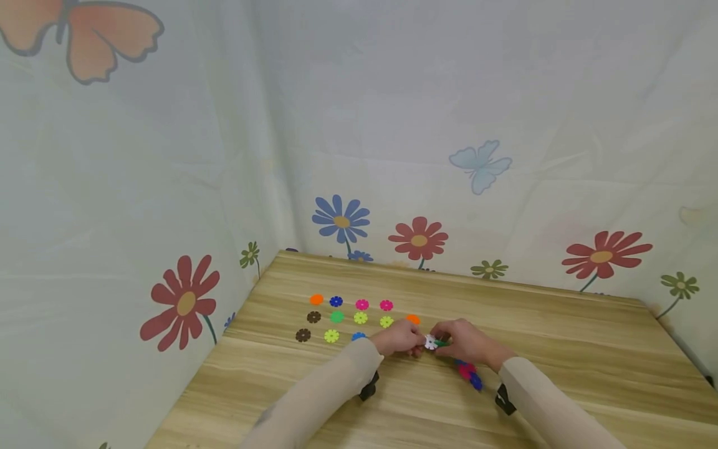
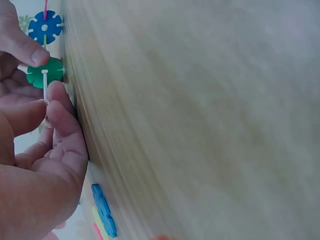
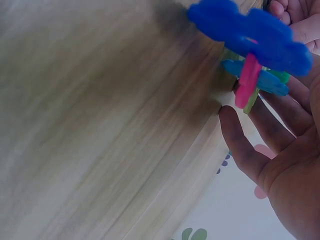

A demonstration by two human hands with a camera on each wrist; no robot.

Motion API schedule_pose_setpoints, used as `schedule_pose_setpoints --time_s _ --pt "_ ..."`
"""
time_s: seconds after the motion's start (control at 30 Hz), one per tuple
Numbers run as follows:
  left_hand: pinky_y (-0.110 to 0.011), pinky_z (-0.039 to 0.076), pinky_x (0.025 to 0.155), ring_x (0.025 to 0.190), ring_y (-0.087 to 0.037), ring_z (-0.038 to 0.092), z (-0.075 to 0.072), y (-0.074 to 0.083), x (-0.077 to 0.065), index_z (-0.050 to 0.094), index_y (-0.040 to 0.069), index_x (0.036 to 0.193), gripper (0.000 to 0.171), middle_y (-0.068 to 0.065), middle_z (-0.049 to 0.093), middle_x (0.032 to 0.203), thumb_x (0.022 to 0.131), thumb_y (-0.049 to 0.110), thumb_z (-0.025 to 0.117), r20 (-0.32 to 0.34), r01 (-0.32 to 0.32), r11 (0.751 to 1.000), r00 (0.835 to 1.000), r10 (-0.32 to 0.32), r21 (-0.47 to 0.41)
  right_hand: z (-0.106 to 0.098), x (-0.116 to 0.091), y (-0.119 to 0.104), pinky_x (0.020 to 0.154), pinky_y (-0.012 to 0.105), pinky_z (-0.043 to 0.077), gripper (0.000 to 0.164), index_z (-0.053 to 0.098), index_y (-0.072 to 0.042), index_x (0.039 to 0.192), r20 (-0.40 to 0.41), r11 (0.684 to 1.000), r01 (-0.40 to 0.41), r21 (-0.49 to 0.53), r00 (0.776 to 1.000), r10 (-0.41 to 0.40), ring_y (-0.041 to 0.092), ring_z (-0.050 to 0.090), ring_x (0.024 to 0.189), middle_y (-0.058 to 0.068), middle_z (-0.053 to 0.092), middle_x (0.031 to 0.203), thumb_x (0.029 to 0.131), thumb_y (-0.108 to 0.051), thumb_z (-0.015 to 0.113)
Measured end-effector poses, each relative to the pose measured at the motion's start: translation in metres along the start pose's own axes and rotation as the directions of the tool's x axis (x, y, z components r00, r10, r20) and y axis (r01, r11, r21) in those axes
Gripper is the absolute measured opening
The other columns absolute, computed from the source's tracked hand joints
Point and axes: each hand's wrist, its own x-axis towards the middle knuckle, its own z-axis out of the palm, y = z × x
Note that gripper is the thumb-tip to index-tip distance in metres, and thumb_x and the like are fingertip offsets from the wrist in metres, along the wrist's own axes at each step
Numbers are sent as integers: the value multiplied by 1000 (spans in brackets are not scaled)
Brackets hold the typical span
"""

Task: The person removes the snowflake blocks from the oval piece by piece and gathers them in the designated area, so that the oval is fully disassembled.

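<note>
Near the middle of the table my left hand (image 1: pixel 399 337) pinches a white slotted flower disc (image 1: pixel 430 342) between thumb and fingers. Facing it, my right hand (image 1: pixel 468 343) holds a green disc (image 2: pixel 36 76), its thumb lying on the disc's face. In the left wrist view the white disc stands edge-on at the green disc's slot. From the green disc a chain of interlocked discs runs back under the right palm: a yellow-green one (image 3: pixel 251 102), a light blue one (image 3: pixel 272 83), a pink one (image 3: pixel 247 82) and a dark blue one (image 3: pixel 250 35) at the end.
Loose flower discs lie in rough rows left of the hands, among them a brown disc (image 1: pixel 303 335), a green disc (image 1: pixel 336 317) and a pink disc (image 1: pixel 362 304). An orange disc (image 1: pixel 412 319) lies just beyond the left hand. Printed curtains (image 1: pixel 392 125) stand behind the wooden table (image 1: pixel 561 337).
</note>
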Motion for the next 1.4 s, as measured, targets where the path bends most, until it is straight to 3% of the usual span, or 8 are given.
schedule_pose_setpoints --time_s 0.63,1.07,1.4 --pt "-24 51 60 60 -12 59 -3 -4 1 65 -2 88 15 -6 62 70 94 9 57 -5 19 990 1000 -20 -138 -5 -9 4 81 39 50 32 66 -7 107 24 1000 -8 -28 1000 8 19 62 94 1 67 102 78 -13 77" --pt "-24 52 61 60 -12 58 -2 -6 4 66 -1 84 14 -5 63 69 92 8 58 15 36 988 999 -34 -150 -5 -11 10 84 41 49 31 67 -5 109 23 998 -23 -57 999 25 19 60 97 3 66 107 81 -13 75" --pt "-24 52 61 62 -14 61 -5 -6 3 66 2 86 19 -6 64 70 94 17 59 45 10 990 999 -3 -139 -5 -11 9 82 37 49 25 69 -9 105 22 998 8 -58 1000 -7 14 60 94 -1 66 104 81 -13 75"
